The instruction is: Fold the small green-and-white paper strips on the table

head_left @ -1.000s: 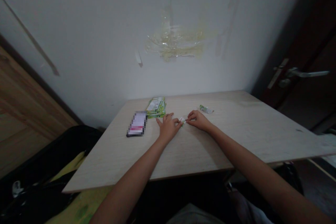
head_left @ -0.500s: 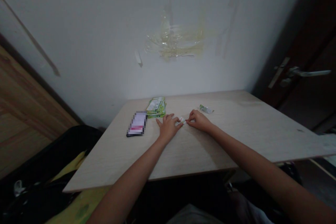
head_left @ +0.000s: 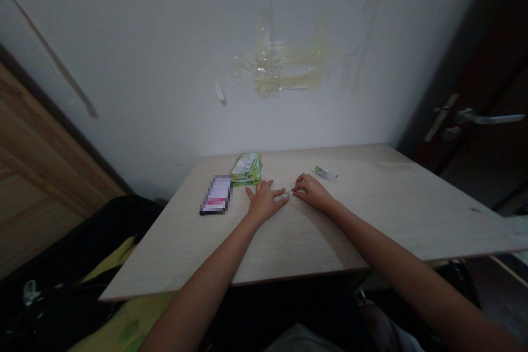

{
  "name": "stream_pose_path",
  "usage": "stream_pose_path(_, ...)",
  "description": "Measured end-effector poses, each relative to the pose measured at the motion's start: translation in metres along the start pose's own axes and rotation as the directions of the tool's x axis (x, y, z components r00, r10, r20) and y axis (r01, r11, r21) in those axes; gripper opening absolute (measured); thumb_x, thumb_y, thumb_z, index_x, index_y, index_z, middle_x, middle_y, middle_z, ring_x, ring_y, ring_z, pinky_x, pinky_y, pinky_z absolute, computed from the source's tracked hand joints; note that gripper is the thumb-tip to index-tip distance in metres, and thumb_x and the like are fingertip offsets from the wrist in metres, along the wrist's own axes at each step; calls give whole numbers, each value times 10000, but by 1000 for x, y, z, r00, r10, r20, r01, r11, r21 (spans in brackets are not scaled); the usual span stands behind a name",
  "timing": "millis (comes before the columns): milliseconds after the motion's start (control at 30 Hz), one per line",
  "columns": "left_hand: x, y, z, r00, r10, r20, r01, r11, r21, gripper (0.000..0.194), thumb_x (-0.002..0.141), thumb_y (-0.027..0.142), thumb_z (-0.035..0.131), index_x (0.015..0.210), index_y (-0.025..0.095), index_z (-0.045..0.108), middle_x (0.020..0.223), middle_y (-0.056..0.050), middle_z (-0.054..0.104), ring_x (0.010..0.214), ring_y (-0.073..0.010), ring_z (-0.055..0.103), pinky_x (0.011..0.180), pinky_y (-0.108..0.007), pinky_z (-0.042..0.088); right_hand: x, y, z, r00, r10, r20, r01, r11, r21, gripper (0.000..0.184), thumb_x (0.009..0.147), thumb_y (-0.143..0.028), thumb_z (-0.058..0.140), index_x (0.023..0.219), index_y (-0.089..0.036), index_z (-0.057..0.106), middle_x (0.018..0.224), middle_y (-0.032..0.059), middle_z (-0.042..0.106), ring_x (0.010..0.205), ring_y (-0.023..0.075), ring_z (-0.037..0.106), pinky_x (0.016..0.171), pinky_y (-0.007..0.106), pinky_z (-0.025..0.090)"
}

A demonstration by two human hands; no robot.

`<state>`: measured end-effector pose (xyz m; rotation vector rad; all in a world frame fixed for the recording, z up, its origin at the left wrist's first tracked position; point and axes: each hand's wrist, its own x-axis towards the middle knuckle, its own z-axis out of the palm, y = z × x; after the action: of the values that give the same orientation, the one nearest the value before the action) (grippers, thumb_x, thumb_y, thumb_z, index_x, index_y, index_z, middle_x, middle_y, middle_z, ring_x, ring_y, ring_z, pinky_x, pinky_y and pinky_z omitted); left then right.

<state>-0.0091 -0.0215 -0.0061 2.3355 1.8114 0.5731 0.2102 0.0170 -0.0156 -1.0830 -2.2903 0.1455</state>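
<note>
My left hand point(head_left: 263, 201) lies flat on the light wooden table point(head_left: 289, 231), fingers spread and pressing down on a small white and green packet point(head_left: 287, 193). My right hand point(head_left: 311, 191) meets it from the right, its fingers curled in a pinch on the same packet's end. Most of the packet is hidden between the two hands. A stack of green and white sachets point(head_left: 246, 168) lies just beyond my left hand. One more small green sachet point(head_left: 326, 174) lies alone beyond my right hand.
A phone point(head_left: 216, 196) with a blurred screen lies left of my left hand. The table's far edge stands against a white wall point(head_left: 165, 55) with tape residue. A dark door with a metal handle point(head_left: 480, 117) is at the right. A black bag point(head_left: 61, 280) sits lower left.
My left fingers have flattened over the packet, so less of it shows. Both hands stay in the same spot.
</note>
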Motion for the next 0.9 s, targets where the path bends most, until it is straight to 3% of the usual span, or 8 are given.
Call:
stream_pose_path(200, 0, 1, -1, 1000, 16, 11, -16, 1000, -7, 377, 883, 598, 595, 1189, 418, 721, 1500, -74, 507, 1441, -365, 312, 1138, -719, 87, 3, 3, 1, 991, -128, 41, 129, 991, -28, 121, 884, -192, 691, 934, -202, 800, 948, 79, 735, 921, 204, 643, 885, 337, 470)
stream_pose_path(600, 2, 1, -2, 989, 79, -124, -87, 994, -61, 197, 859, 495, 689, 945, 359, 801, 1359, -44, 611, 1332, -306, 442, 1163, -691, 67, 2, -2, -1, 970, -240, 32, 242, 963, -122, 131, 903, -191, 659, 916, -182, 789, 904, 88, 734, 877, 202, 643, 849, 337, 463)
stream_pose_path(900, 1, -1, -1, 982, 133, -132, -139, 990, -37, 220, 891, 490, 650, 977, 348, 794, 1338, -47, 613, 1317, -281, 465, 1190, -654, 26, 4, -6, -7, 942, -327, 78, 336, 920, -202, 145, 923, -189, 610, 876, -168, 745, 900, 90, 692, 916, 216, 591, 896, 360, 439)
